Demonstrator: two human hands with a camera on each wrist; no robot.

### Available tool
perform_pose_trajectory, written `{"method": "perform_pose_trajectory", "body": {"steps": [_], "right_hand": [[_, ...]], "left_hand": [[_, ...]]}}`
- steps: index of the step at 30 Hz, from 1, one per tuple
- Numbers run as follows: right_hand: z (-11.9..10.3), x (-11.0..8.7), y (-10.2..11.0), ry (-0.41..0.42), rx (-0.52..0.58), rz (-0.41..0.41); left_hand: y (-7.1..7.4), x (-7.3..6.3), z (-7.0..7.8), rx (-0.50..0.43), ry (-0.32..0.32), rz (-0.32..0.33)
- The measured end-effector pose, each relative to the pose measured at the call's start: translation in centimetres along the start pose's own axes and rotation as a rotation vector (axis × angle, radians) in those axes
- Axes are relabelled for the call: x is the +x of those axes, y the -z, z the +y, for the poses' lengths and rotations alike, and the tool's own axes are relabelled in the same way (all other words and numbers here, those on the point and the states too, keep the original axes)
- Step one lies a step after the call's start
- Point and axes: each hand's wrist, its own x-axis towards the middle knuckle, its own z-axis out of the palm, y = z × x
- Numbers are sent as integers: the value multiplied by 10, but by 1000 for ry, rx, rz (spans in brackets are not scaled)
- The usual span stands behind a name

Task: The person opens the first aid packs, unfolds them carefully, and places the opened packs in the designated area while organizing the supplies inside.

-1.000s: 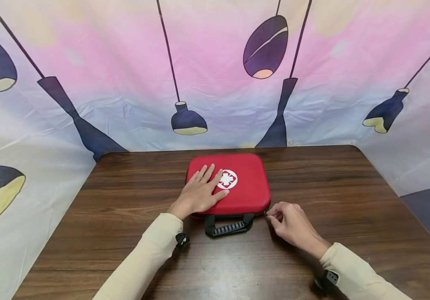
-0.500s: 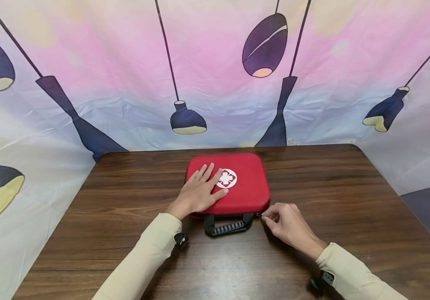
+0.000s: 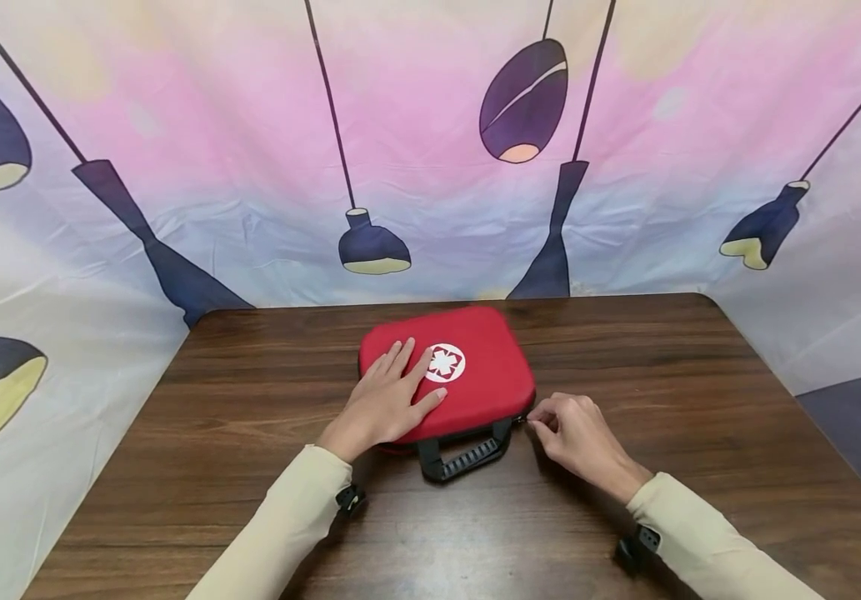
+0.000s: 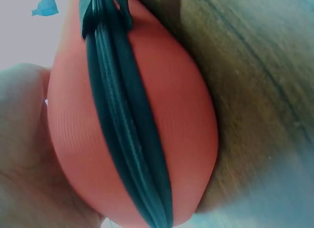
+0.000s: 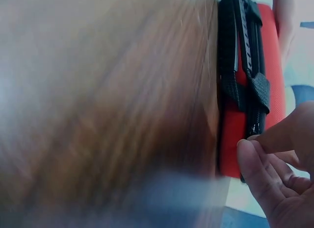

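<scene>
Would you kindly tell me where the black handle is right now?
In the head view, the black handle lies below centre, along the near side of the red case, between the left hand and the right hand.

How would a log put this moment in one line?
left hand: rests on red case | right hand: pinches zipper pull | red case: on wooden table

I note a screened-off tabletop area; whether home, office or studio cannot be determined. Evidence: wood-grain table (image 3: 663,375), bordered behind and at both sides by creased fabric (image 3: 430,125) printed with pendant lamps (image 3: 374,243).
</scene>
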Motion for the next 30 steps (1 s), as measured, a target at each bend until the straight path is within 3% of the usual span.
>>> {"method": "perform_pose_trajectory", "body": {"steps": [12,30], "right_hand": [[30,42,-3,-17,-65,-5],[53,103,-10,-66,-56,-39]], "left_hand": [[3,-18,-2,-40,1,3],[3,-28,14,13,-35,18]]}}
